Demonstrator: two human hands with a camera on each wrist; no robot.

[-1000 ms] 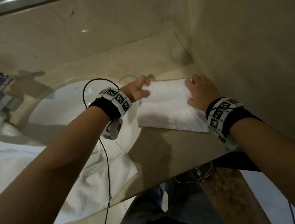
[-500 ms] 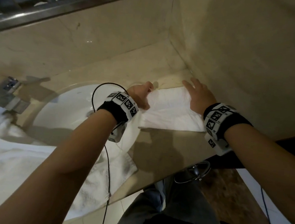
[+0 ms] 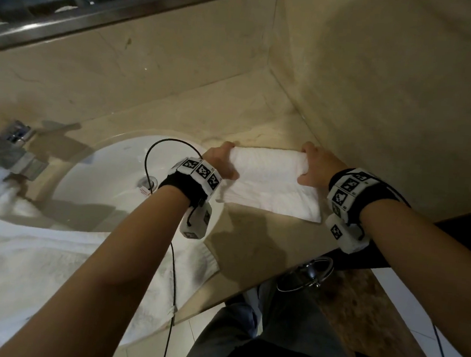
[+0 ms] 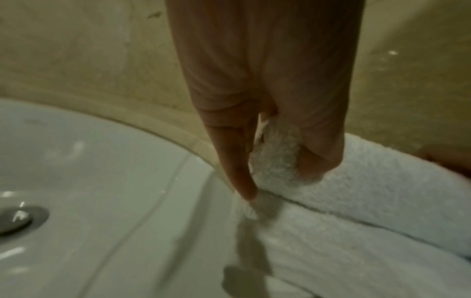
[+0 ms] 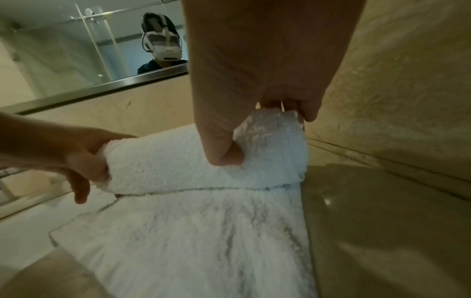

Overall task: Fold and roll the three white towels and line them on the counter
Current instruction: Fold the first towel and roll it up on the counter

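A folded white towel [image 3: 270, 185] lies on the beige counter [image 3: 252, 236] between the sink and the right wall. Its far end is curled into a short roll [image 5: 193, 161] [image 4: 369, 173]. My left hand [image 3: 221, 160] grips the roll's left end, fingers over the top and thumb in front [image 4: 318, 153]. My right hand [image 3: 314, 167] grips the roll's right end the same way [image 5: 267, 129]. The near part of the towel [image 5: 193, 242] lies flat toward me. More white towels [image 3: 24, 268] lie in a heap at the lower left.
A white sink basin [image 3: 109, 185] with a drain [image 4: 15, 219] lies left of the towel, with a chrome tap [image 3: 14, 147] beyond it. Marble walls close the back and the right side. A mirror edge [image 3: 129, 3] runs above. The counter's front edge [image 3: 248, 289] is near my legs.
Both hands went from lying flat on the towel's far edge to gripping it, and that edge has curled over toward me into a short roll.
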